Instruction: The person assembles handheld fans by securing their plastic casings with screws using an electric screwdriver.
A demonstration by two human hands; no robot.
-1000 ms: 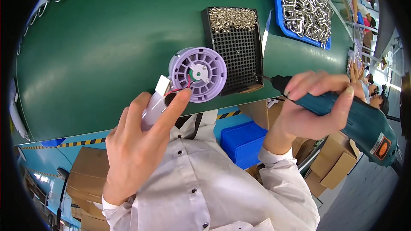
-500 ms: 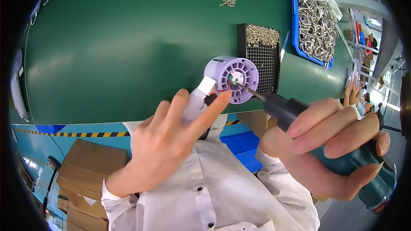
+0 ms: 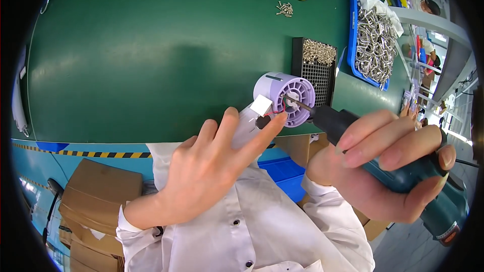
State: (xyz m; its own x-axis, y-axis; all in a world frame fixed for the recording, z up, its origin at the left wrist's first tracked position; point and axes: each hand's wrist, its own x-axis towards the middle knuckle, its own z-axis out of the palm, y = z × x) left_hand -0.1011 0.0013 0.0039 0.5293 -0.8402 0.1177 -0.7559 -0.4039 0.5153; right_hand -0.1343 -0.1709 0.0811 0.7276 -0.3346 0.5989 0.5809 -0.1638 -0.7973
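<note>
From here I'm gripping the lavender fan [image 3: 269, 89] with the left hand [image 3: 204, 171]. The right hand [image 3: 370, 190] is clasping a teal screwdriver [image 3: 402, 178], bit [image 3: 302, 106] pointing into it.

two hands [image 3: 201, 171], one screwdriver [image 3: 398, 178], one lilac housing [image 3: 269, 86], one black tray [image 3: 317, 74]

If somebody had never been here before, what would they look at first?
Probably the big dark-green power driver at the lower right, in the right hand, its thin bit reaching to the middle of a round purple slotted part. Then the blue tray at the upper right, heaped with shiny bent metal pieces. The left hand is on the pale handle beside the purple part.
</note>
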